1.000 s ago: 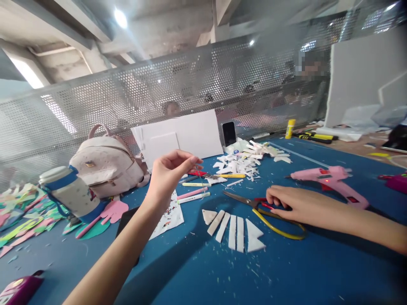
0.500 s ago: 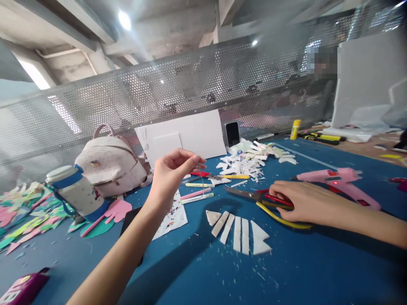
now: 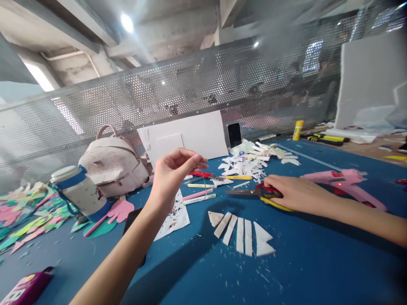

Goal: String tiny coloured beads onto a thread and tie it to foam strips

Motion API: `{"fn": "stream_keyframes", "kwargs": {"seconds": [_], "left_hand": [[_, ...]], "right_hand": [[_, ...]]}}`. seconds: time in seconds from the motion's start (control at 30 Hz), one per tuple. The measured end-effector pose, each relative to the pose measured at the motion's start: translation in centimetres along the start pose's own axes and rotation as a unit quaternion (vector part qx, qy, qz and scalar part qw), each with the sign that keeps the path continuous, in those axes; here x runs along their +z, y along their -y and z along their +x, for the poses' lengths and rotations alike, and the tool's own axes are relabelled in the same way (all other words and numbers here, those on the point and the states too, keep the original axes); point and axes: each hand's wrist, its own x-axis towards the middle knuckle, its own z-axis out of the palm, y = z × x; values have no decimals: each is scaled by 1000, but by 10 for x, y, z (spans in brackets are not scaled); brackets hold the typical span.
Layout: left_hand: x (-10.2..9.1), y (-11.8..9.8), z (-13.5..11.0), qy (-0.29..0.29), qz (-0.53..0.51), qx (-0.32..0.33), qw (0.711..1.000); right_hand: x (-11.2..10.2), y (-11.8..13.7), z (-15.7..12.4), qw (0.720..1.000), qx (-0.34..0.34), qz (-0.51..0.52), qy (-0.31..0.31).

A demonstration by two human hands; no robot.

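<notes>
My left hand (image 3: 173,173) is raised over the table, thumb and fingertips pinched on a thin thread (image 3: 205,182) that hangs down from them. On the right, my right hand (image 3: 282,192) is closed around the red and yellow handles of a pair of scissors (image 3: 243,192), whose dark blades point left. The part of the handles inside that hand is hidden. Below, white foam pieces (image 3: 240,235) lie in a row: a rounded tip, several strips and a notched tail shape. The thread hangs beyond this row and apart from the blades.
A pink glue gun (image 3: 346,182) lies beyond my right wrist. White scraps (image 3: 248,163) are heaped at the back, near a phone (image 3: 234,134) and a white board (image 3: 203,131). Pens (image 3: 199,195) lie mid-table. A bottle (image 3: 79,190), backpack (image 3: 114,165) and coloured scraps (image 3: 28,212) fill the left.
My right hand has shifted left along the scissors, and the yellow handle now lies closer to the hand. The left hand keeps its pinch on the thread. The view has shifted slightly.
</notes>
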Motion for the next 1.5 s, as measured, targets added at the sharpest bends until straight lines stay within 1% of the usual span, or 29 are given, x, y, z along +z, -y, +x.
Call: {"fn": "stream_keyframes", "kwargs": {"seconds": [0.07, 0.1, 0.13, 0.2, 0.23, 0.27, 0.33, 0.37, 0.43, 0.47, 0.57, 0.7, 0.83, 0.9, 1.0, 1.07, 1.13, 1.23, 1.3, 1.37, 1.43, 1.5], "left_hand": [[0, 1, 0, 3, -6, 2, 1000], [1, 2, 0, 3, -10, 4, 1000], [1, 2, 0, 4, -13, 5, 1000], [3, 3, 0, 2, -16, 4, 1000], [4, 3, -1, 1, -16, 2, 1000], [5, 3, -1, 0, -14, 0, 1000], [6, 2, -3, 1, -13, -4, 1000], [7, 2, -3, 1, -12, -5, 1000], [7, 2, -4, 5, -11, -6, 1000], [7, 3, -4, 6, -9, -6, 1000], [6, 6, -2, 7, -5, -5, 1000], [3, 12, 3, -10, -7, -14, 1000], [-3, 20, 5, -4, -17, -33, 999], [-6, 25, 4, -9, -34, -47, 998], [-12, 34, -4, -15, -79, -95, 992], [-16, 41, -11, -15, -116, -147, 982], [-22, 49, -19, -14, -149, -203, 968], [-31, 60, -34, -15, -188, -281, 941], [-36, 66, -47, -25, -213, -339, 916], [-37, 70, -63, -33, -235, -376, 896], [-34, 72, -77, -36, -250, -411, 876], [-30, 72, -87, -24, -255, -433, 864]], "right_hand": [[-7, -5, 4, 1000, 8, -1, 23], [-13, -4, 6, 999, 9, 10, 44], [-18, -1, 8, 998, 1, 27, 48], [-28, 15, 14, 997, -16, 75, -8], [-31, 27, 17, 992, -30, 124, -20], [-31, 40, 20, 980, -51, 191, -9], [-26, 69, 27, 940, -99, 325, 36], [-21, 83, 31, 920, -121, 369, 47], [-10, 105, 40, 892, -152, 423, 52], [-5, 113, 45, 882, -158, 440, 56], [7, 127, 60, 856, -184, 476, 88], [17, 127, 71, 848, -194, 482, 99], [25, 116, 72, 846, -185, 488, 112], [27, 109, 72, 851, -181, 480, 111], [28, 98, 71, 866, -183, 456, 91], [28, 93, 71, 871, -178, 446, 99], [27, 90, 71, 859, -162, 461, 150], [26, 87, 72, 820, -118, 509, 235], [23, 85, 72, 796, -82, 536, 271], [20, 81, 73, 775, -64, 550, 306], [16, 78, 74, 765, -73, 547, 332], [14, 76, 74, 765, -90, 539, 341]]}}
